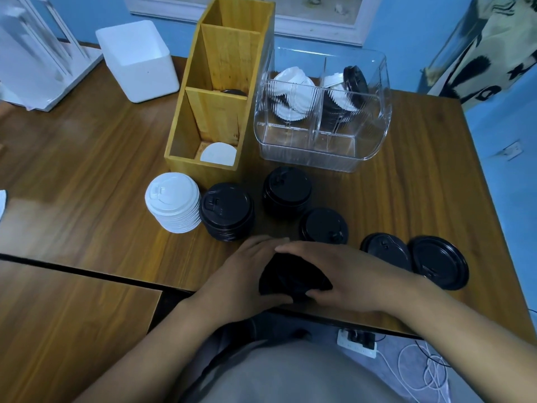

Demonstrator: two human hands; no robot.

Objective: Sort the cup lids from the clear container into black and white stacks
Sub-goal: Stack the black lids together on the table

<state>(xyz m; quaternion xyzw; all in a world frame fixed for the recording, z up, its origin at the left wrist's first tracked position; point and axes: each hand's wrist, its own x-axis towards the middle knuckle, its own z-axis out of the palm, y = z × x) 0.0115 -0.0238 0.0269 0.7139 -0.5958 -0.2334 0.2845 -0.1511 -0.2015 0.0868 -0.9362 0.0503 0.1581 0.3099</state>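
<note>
Black plastic cup lids sat clamped between curled left hand and right hand, in front of the clear plastic container; the tall black stack lay nearer the left.

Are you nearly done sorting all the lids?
Not yet. A white plastic lid stack and three black lid stacks stand sorted. The left hand and right hand grip more black lids. White and black lids remain in the clear plastic container; two loose black lids lie nearby.
</note>
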